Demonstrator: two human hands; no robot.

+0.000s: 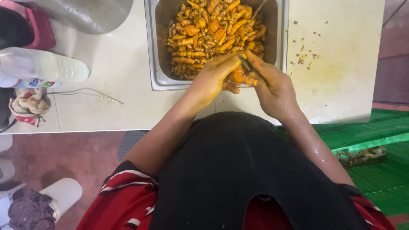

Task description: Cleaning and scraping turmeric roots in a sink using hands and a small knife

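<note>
A steel tray (158, 51) full of orange turmeric roots (208, 34) stands on the white counter. Over its near edge, my left hand (211, 79) grips one turmeric piece (242, 77), fingers stained yellow. My right hand (275, 87) holds a small dark-bladed knife (246, 64) with its blade laid against that piece. Both hands touch at the root.
White cutting board (341, 64) with scattered peel bits lies right of the tray. A plastic bottle (42, 68), a large steel pot (85, 15) and a thin wire (89, 93) sit at left. Green plastic crates (375, 145) stand at lower right; a white container (64, 191) at lower left.
</note>
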